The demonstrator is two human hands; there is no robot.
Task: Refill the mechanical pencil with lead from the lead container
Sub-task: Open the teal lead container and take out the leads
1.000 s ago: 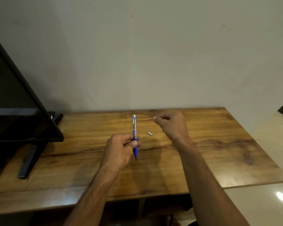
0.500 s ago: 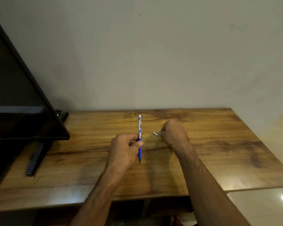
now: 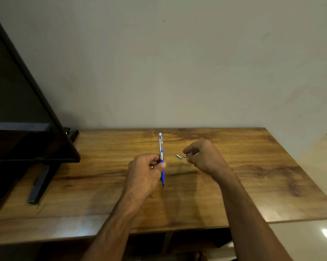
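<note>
R hand point(image 3: 206, 159): at -1.0 s was up near pencil point(image 3: 161, 157) top, fingertips pinched. At -0.5 s it dropped to table point(image 3: 253, 176), knuckles down, touching or just beside cap point(image 3: 179, 156). Since then lifted off again; fingers curled, tips just R of cap. Couldn't tell if holding anything.

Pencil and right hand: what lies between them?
In the head view, a small silver cap lies on the table between the pencil and the right hand, nearer the hand.
</note>
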